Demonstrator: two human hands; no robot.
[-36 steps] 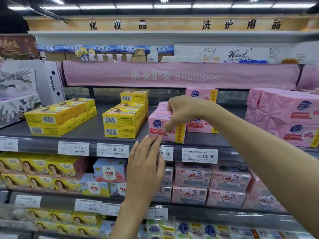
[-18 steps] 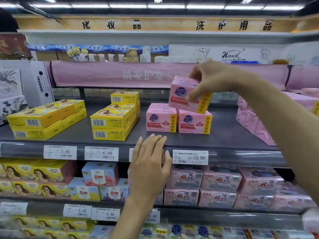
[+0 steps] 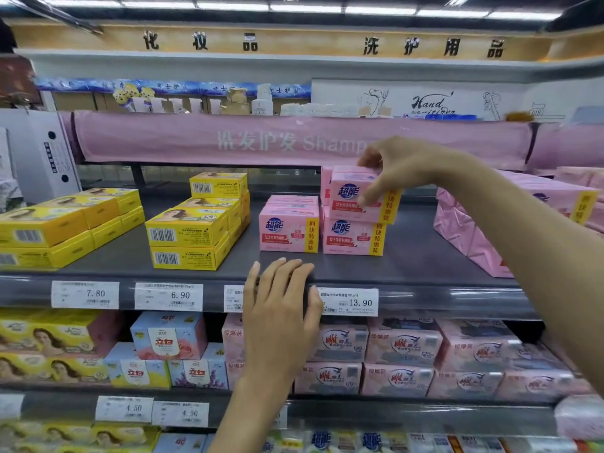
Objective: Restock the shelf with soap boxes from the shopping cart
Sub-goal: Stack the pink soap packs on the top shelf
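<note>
The right hand pinched a pink soap box atop another pink box on the shelf, while the left hand lay straight-fingered on its near edge.

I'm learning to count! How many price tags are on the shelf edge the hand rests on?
4: the 7.80 tag far left, the 6.90 tag beside it, a half-hidden tag behind the left hand, and the 13.90 tag right of that hand.

Pink Shampoo banner hangs above; price tag reads 13.90; white carton left.
</note>
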